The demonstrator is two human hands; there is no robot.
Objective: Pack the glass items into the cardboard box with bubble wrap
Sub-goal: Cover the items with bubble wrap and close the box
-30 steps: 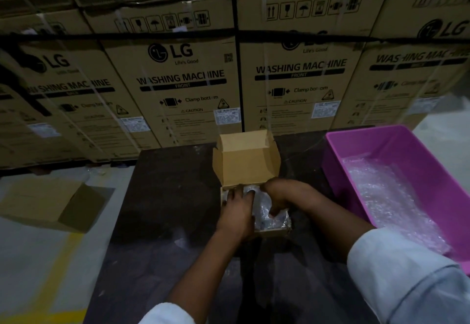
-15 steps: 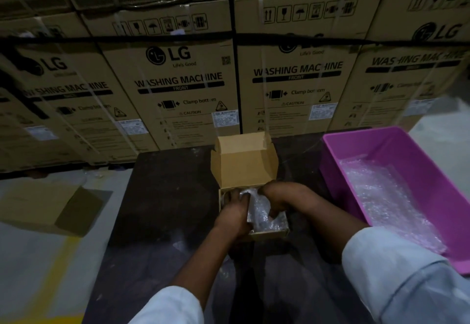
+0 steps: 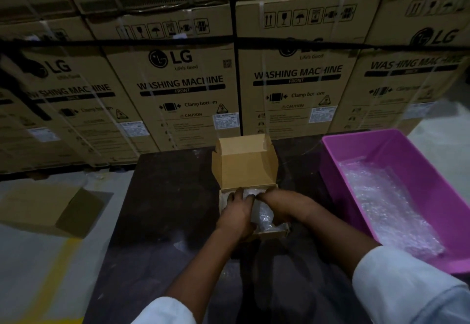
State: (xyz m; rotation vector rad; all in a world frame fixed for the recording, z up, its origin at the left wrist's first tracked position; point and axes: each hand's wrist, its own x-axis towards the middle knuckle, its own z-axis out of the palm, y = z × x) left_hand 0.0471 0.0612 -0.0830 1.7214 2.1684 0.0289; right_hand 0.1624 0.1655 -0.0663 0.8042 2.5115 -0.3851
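Head view: a small cardboard box (image 3: 273,233) is seen standing near the middle of the dark tabletop (image 3: 165,209), closer to the far edge than to the near one, with its lid flap raised toward the far edge. Inside it a bubble-wrapped glass item (image 3: 264,215) is lodged, its long axis apparently running from the near wall of the box to the far wall, though the dim light leaves this uncertain.

The item is flanked on both sides. The left hand (image 3: 237,215) is laid over the left part of the box, fingers pointed toward the far edge and curled against the left side of the wrap. The right hand (image 3: 281,205) is brought in from the right, its fingers bent down onto the far end of the bundle; the wrap appears to be gripped between the two hands. Neither hand is nearer than the other: the bundle lies directly between them, touching both.

The item is judged to be already within the box walls, so the coming move is likely a downward press along that axis to seat it.

A pink tub (image 3: 338,161) holding loose bubble wrap (image 3: 389,206) stands at the right edge of the tabletop, well apart from the box.
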